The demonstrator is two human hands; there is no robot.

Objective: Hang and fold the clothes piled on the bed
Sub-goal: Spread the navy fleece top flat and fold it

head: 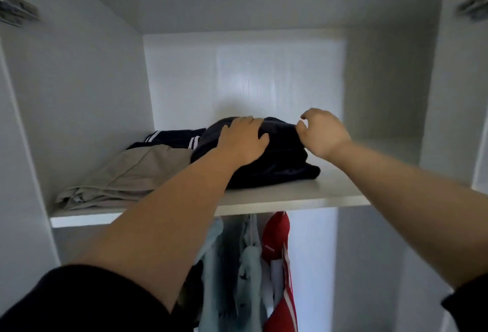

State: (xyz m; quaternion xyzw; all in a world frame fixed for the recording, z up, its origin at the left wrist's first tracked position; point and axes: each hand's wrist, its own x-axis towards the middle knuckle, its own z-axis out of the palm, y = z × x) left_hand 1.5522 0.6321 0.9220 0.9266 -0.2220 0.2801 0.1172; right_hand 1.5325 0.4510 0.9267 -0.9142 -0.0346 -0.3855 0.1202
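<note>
Nearest, at lower left: black sleeve [79,300], with a bare forearm rising out of it and crossing in front of the shelf [303,197] edge, hiding part of what lies there. Second dark cuff [464,302] at lower right, its forearm reaching in from that side.

Inside a white wardrobe [79,80], on the shelf: dark folded garment [277,168] near the middle, resting on the board. Left hand [243,141] flat on top of it, fingers spread and straight, pressing down. Right hand [322,133] at the garment's upper right edge, fingers curled, thumb tip against the cloth; cannot tell whether any fabric is pinched.

Just left of it, touching: beige trousers [126,173], folded, out to the front edge. Behind those, toward the back wall: navy garment with white stripes [171,137], partly under the dark one.

Below the shelf, hanging side by side: light blue garments [248,265] and a red garment [277,239] with white trim, the left forearm covering some of the blue.

High up on either side wall: metal hinges [15,9], blurred.
</note>
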